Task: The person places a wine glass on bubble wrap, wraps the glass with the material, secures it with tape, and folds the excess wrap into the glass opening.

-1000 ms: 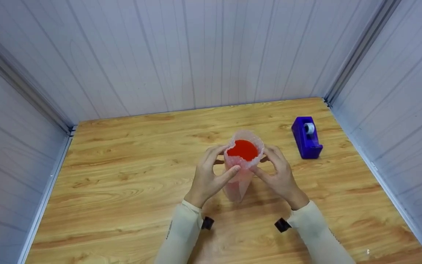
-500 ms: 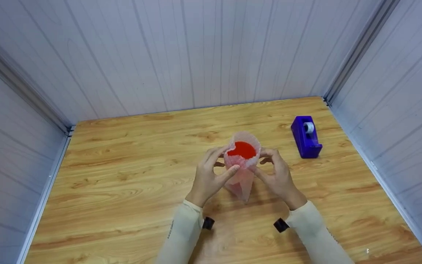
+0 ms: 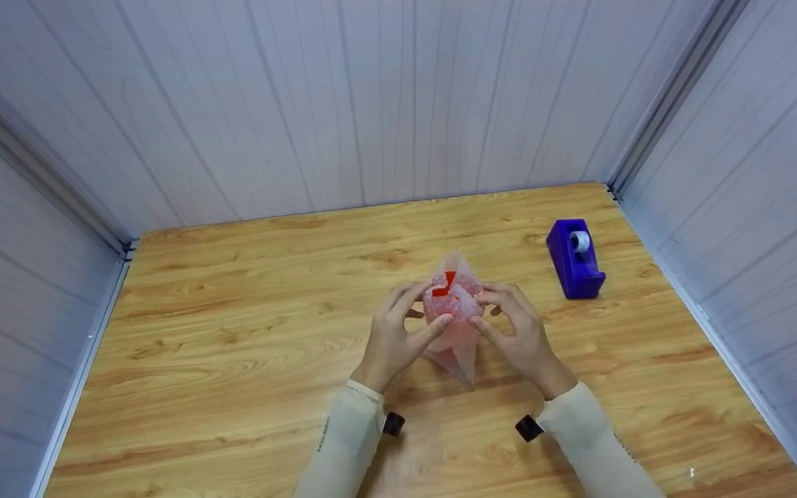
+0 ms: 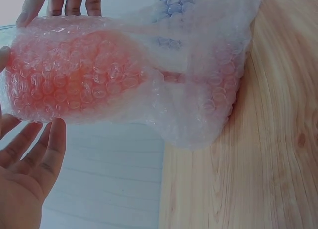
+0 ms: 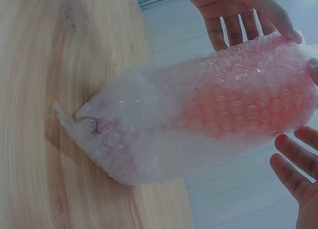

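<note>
A red stemmed glass (image 4: 74, 85) stands upright on the table, wrapped in bubble wrap (image 3: 455, 339). The wrap's loose top is folded inward over the mouth, where a small patch of red shows in the head view. My left hand (image 3: 398, 337) holds the wrap at the upper left, thumb at the front and fingers around the side. On the other side my right hand (image 3: 526, 337) grips the upper right edge, its thumb also in front. Through the bubbles in the left wrist view the narrow stem shows faintly. The wrap's lower end bunches around the base.
A blue tape dispenser (image 3: 576, 263) with a white roll stands to the right, beyond my right hand. A tiny white scrap (image 3: 692, 473) lies near the front right. Pale panel walls (image 3: 288, 104) border the wooden table (image 3: 232, 332) at the back and both sides.
The wrap's top edge has folded inward, so the round red opening has shrunk to a small patch. My right hand has moved slightly left, closer to the left hand, which stays nearly in place.
</note>
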Demonstrator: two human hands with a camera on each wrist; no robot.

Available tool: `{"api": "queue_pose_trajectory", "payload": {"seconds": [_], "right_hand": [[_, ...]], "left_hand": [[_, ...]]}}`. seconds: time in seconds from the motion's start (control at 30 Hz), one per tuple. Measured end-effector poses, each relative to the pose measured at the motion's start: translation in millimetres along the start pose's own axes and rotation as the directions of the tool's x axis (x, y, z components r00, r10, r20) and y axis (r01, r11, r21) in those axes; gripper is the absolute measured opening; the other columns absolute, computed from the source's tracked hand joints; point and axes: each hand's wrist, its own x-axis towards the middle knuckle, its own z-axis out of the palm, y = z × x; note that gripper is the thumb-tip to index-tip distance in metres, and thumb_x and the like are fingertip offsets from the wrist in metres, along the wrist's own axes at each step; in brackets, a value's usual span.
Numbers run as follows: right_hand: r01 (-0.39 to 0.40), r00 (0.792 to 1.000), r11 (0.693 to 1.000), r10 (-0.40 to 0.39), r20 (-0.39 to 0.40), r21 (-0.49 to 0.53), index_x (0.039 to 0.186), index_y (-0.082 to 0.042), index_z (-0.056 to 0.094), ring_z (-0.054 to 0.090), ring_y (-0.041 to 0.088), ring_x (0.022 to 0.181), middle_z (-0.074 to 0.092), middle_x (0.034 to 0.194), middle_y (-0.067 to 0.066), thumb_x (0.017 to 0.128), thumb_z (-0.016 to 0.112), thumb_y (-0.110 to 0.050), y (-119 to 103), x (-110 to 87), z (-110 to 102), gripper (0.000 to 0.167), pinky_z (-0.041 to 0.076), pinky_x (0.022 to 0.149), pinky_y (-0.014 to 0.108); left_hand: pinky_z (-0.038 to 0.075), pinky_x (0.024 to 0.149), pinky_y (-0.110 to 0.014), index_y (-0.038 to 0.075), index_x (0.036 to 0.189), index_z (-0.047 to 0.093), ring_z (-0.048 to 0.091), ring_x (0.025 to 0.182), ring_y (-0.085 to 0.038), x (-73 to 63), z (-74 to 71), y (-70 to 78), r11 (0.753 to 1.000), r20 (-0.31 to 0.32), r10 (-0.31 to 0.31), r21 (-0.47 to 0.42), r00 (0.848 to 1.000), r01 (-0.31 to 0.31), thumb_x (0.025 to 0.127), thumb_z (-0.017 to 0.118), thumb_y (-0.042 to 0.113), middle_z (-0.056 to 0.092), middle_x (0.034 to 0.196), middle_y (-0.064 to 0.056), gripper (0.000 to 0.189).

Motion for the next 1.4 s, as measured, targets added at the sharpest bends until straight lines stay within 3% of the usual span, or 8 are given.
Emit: {"api": "queue_pose_trajectory", "payload": {"seconds": [0.17, 0.4, 0.7, 0.9, 1.07, 1.23, 1.4], "right_hand": [[0.021, 1.000, 0.999, -0.020, 0.022, -0.040, 0.111, -0.005, 0.069, 0.060, 0.029, 0.107, 0.060, 0.126, 0.019, 0.077, 0.079, 0.010, 12, -7.3, 0, 0.039, 0.050, 0.087, 0.022], [0.015, 0.997, 0.998, -0.011, 0.071, -0.057, 0.112, -0.010, 0.071, 0.059, 0.027, 0.108, 0.058, 0.130, 0.014, 0.083, 0.077, 0.003, 9, -6.3, -5, 0.032, 0.049, 0.091, 0.023], [0.064, 0.992, 0.994, -0.054, 0.113, -0.089, 0.113, -0.011, 0.073, 0.059, 0.025, 0.107, 0.058, 0.130, 0.013, 0.090, 0.074, -0.004, 10, -4.0, -10, 0.024, 0.049, 0.091, 0.024], [0.083, 0.989, 0.989, -0.066, 0.134, -0.126, 0.112, -0.011, 0.073, 0.059, 0.023, 0.105, 0.058, 0.129, 0.013, 0.094, 0.071, -0.014, 10, -2.0, -12, 0.018, 0.051, 0.086, 0.028], [0.151, 0.982, 0.979, -0.133, 0.132, -0.138, 0.108, -0.009, 0.073, 0.060, 0.025, 0.103, 0.059, 0.127, 0.015, 0.099, 0.066, -0.023, 13, 0.5, -12, 0.018, 0.049, 0.086, 0.024], [0.185, 0.978, 0.969, -0.164, 0.129, -0.163, 0.107, -0.009, 0.074, 0.059, 0.028, 0.105, 0.059, 0.127, 0.015, 0.101, 0.062, -0.028, 14, 1.2, -13, 0.023, 0.048, 0.086, 0.025], [0.202, 0.975, 0.964, -0.182, 0.128, -0.174, 0.107, -0.010, 0.073, 0.058, 0.031, 0.107, 0.059, 0.127, 0.016, 0.102, 0.060, -0.031, 14, 1.8, -12, 0.026, 0.047, 0.086, 0.026]], "left_hand": [[0.057, 0.080, -0.029, 0.009, 0.137, 0.059, 0.060, 0.110, -0.015, -1.8, -0.3, 0.6, 1.000, 0.015, -0.007, 0.003, 1.000, 0.007, 0.090, 0.077, 0.031, 0.059, 0.126, -0.004, 0.055], [0.057, 0.080, -0.030, 0.009, 0.138, 0.059, 0.060, 0.110, -0.016, -2.4, 0.3, 0.3, 1.000, 0.011, 0.011, 0.020, 1.000, -0.011, 0.089, 0.078, 0.030, 0.059, 0.128, -0.003, 0.056], [0.057, 0.083, -0.036, 0.007, 0.138, 0.058, 0.056, 0.117, -0.015, -0.8, -0.3, 0.4, 0.989, -0.002, 0.097, 0.113, 0.995, -0.096, 0.088, 0.078, 0.033, 0.056, 0.133, -0.006, 0.059], [0.050, 0.098, -0.032, 0.003, 0.136, 0.058, 0.054, 0.121, -0.020, 1.6, -1.4, 2.3, 0.966, -0.031, 0.201, 0.173, 0.979, -0.193, 0.087, 0.081, 0.030, 0.056, 0.132, -0.012, 0.061], [0.055, 0.086, -0.033, 0.001, 0.132, 0.060, 0.055, 0.115, -0.020, -0.5, -2.6, 2.5, 0.964, -0.081, 0.234, 0.152, 0.969, -0.219, 0.086, 0.082, 0.025, 0.056, 0.128, -0.011, 0.057], [0.054, 0.088, -0.033, -0.002, 0.123, 0.064, 0.060, 0.108, -0.023, -0.9, -3.8, 3.2, 0.944, -0.124, 0.310, 0.156, 0.943, -0.290, 0.085, 0.082, 0.018, 0.061, 0.119, -0.011, 0.047], [0.052, 0.094, -0.032, -0.001, 0.122, 0.067, 0.062, 0.108, -0.025, -0.6, -1.9, 3.3, 0.914, -0.086, 0.373, 0.203, 0.924, -0.351, 0.086, 0.081, 0.014, 0.064, 0.118, -0.013, 0.042]]}}
